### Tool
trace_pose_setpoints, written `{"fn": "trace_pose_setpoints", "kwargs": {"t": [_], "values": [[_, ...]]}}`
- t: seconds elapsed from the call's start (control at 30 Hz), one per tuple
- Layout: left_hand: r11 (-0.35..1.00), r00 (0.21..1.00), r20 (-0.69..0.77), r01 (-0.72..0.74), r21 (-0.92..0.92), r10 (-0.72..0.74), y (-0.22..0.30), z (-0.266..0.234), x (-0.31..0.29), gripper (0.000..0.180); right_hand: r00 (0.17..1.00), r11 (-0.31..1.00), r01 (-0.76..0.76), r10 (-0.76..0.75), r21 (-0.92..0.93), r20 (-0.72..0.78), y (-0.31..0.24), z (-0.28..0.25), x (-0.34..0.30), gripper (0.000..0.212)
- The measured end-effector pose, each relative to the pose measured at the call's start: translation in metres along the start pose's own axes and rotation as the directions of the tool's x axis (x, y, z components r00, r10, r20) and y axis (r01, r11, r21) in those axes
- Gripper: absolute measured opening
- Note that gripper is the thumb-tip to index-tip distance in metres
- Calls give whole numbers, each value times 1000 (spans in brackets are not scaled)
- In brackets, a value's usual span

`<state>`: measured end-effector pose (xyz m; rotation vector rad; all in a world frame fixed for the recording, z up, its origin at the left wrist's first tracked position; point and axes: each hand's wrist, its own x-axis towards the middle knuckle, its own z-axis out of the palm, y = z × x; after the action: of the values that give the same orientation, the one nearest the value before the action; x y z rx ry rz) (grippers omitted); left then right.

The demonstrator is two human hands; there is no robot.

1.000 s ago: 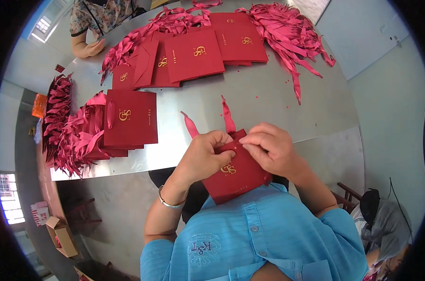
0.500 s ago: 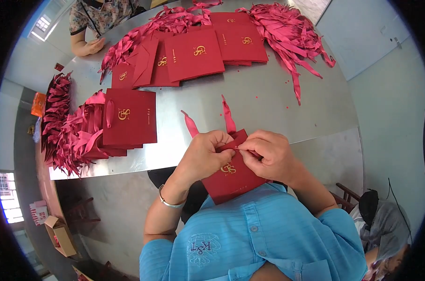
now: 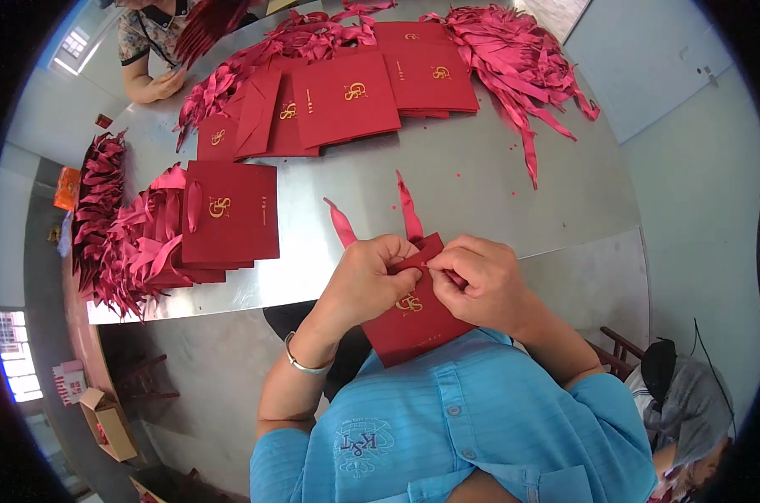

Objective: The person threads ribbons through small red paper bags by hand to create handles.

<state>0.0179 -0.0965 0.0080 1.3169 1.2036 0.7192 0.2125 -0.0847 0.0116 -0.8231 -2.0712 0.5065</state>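
A small red paper gift bag (image 3: 420, 323) with a gold emblem is tilted against my front, beyond the table's near edge. My left hand (image 3: 370, 277) is closed on its upper edge, thumb on the front and fingers behind. Two pink-red ribbon ends (image 3: 408, 210) stick out past the far side of the bag. At the bag's top edge my right hand (image 3: 474, 277) is pinched, its fingertips on a small pink bit that looks like ribbon. The fingers hide most of that bit. A bracelet (image 3: 305, 356) circles my left wrist.
Finished-looking ribboned bags (image 3: 229, 214) are stacked at the left. Flat red bags (image 3: 346, 101) overlap at the table's far side, between ribbon heaps (image 3: 514, 63). Across the metal table (image 3: 313, 272), a co-worker's hand (image 3: 164, 85) rests near dark red items (image 3: 212, 29).
My hands and bag have hardly moved; the right fingers have shifted slightly at the bag's edge. Dark red items have come into view in front of the co-worker at the top left.
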Motion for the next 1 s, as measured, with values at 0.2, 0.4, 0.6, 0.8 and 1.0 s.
{"fn": "trace_pose_setpoints", "kwargs": {"t": [0.2, 0.4, 0.6, 0.8, 1.0], "values": [[999, 999, -26, -18, 38, 19, 1, 3, 1, 11, 999, 996, -39, 39, -78, -2, -3, 4, 2, 16], [995, 1000, -28, 14, 96, -11, 2, 5, 3, 13, 993, 986, -73, 86, -150, 78, -6, 1, 7, 12], [986, 999, -45, 21, 164, -14, 8, 6, 4, 13, 967, 965, -66, 125, -254, 221, -8, 1, 19, 6], [991, 998, -64, 5, 134, 4, -4, 10, 9, 13, 941, 933, -56, 168, -356, 292, -15, 6, 21, 6], [992, 999, -46, 16, 125, -11, 0, 5, 9, 12, 915, 921, -83, 222, -381, 336, -10, 6, 27, 7]]}}
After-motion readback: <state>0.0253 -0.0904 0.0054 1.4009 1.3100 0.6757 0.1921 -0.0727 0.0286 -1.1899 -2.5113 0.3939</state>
